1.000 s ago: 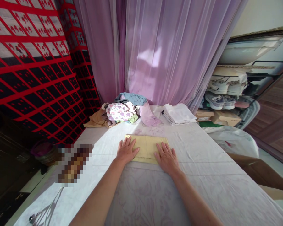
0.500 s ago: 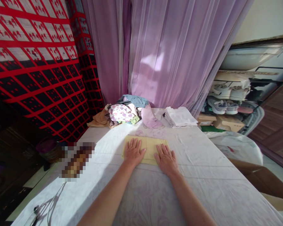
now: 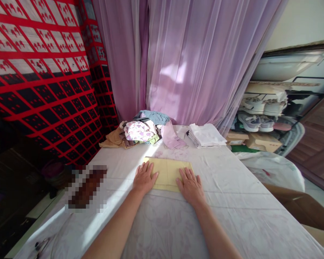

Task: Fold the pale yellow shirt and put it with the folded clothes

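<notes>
A folded pale yellow cloth (image 3: 167,171) lies flat on the table's white sheet (image 3: 232,201). My left hand (image 3: 144,178) rests palm down on the cloth's left end, fingers spread. My right hand (image 3: 189,186) presses flat on its right near corner. Neither hand grips anything.
A heap of mixed clothes (image 3: 140,131) sits at the table's far end, with a stack of folded white cloths (image 3: 206,135) to its right. Purple curtains (image 3: 189,61) hang behind. A shoe rack (image 3: 261,115) and cardboard boxes (image 3: 255,141) stand at the right. A red patterned hanging (image 3: 37,72) covers the left wall.
My left hand has slid left along the yellow cloth toward its left edge. My right hand stays almost in place. The camera view has shifted slightly.
</notes>
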Tool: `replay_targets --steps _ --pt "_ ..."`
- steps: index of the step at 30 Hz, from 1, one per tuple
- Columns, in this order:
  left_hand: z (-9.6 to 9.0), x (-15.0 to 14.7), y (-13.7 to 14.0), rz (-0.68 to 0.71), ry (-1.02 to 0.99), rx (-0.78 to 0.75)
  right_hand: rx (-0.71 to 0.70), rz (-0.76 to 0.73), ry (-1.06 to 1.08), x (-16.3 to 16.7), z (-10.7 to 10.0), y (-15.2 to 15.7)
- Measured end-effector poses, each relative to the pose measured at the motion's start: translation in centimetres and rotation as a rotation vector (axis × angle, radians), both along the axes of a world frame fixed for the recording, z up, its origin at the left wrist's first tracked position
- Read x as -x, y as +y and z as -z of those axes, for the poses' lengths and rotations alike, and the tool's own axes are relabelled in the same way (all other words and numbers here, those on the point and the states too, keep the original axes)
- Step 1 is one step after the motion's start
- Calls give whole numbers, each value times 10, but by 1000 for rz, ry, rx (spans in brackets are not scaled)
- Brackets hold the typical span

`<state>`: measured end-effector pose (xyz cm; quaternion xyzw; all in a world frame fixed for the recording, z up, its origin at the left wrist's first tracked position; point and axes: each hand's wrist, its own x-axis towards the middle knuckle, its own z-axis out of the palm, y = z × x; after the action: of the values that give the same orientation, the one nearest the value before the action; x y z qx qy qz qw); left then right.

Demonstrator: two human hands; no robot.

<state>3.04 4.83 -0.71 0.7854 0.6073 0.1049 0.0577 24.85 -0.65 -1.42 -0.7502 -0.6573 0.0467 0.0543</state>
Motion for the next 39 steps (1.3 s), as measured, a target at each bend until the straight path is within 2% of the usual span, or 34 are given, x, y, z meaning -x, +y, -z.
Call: replay_targets --steps 4,8,12,15,21,24,31,35,39 --pt "-12 2 11 -25 -28 0 -30 10 28 -1 -4 1" --pt "-22 -3 31 -13 26 11 -88 -34 43 12 -21 23" --pt "-16 -10 44 5 44 40 -50 -190 111 33 -27 55" --pt "-6 -8 44 2 62 49 -10 -189 121 37 -18 64" --pt "2 4 37 -8 73 8 4 7 67 3 -4 50" --pt "0 6 33 -19 76 -2 3 38 58 -14 -3 44" --pt "6 10 20 8 27 -83 -78 144 61 -20 1 41" --pt "9 13 14 -29 6 -132 -40 220 87 -31 -7 54" --pt "9 13 14 -50 -8 -135 54 154 170 -55 -24 76"
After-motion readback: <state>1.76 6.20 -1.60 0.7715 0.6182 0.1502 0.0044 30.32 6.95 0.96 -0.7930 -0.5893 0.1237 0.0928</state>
